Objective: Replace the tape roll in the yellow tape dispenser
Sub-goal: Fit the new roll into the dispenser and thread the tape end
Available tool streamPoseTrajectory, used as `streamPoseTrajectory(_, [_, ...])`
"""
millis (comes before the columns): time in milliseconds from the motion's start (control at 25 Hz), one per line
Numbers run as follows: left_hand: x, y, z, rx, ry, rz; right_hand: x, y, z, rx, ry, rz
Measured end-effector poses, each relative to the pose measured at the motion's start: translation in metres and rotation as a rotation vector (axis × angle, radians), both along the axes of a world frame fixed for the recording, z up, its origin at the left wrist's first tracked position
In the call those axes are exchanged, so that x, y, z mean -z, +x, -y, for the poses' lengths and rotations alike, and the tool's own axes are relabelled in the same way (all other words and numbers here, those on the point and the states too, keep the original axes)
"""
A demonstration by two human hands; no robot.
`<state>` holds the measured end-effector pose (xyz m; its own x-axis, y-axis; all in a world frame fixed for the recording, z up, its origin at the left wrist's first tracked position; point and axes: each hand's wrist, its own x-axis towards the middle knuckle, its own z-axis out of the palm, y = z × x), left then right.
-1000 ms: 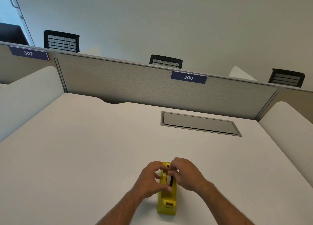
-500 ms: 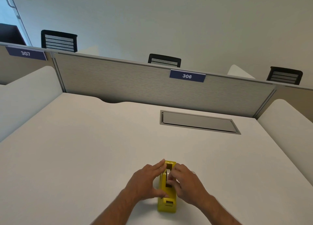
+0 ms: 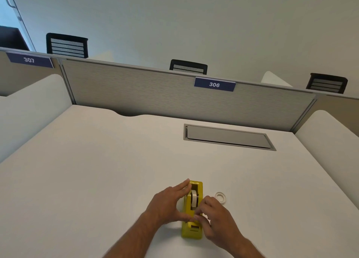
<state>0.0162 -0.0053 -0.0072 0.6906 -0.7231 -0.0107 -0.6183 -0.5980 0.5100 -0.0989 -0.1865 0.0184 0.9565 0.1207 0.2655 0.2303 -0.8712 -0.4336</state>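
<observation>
The yellow tape dispenser [image 3: 192, 229] stands on the white desk [image 3: 97, 180] near its front edge, its cutter end toward me. A whitish tape roll [image 3: 193, 199] sits upright in its slot. My left hand [image 3: 167, 204] rests against the dispenser's left side, fingers stretched along it and thumb near the cutter. My right hand [image 3: 217, 217] is on the right side, its fingertips pinched at the tape end just behind the cutter. A small empty tape ring [image 3: 220, 196] lies flat on the desk just to the right of the dispenser.
A grey cable hatch [image 3: 229, 137] is set into the desk at the back right. A grey partition [image 3: 155, 94] with the label 306 closes the far edge, and white side panels [image 3: 330, 141] flank the desk. Black chair backs show beyond.
My right hand has slid from the roll toward the cutter end. That uncovers the seated roll and the empty ring on the desk. My left hand stays along the dispenser's left side.
</observation>
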Motion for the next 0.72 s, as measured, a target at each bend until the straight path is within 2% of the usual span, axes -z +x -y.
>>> streamPoseTrajectory(320, [0.006,0.002,0.002,0.002,0.022,-0.012,0.004,-0.018,-0.003,-0.011,0.045,0.035])
streamPoseTrajectory(720, [0.009,0.004,0.002,0.003,0.0,-0.031,0.011,-0.026,-0.002,-0.045,-0.005,0.094])
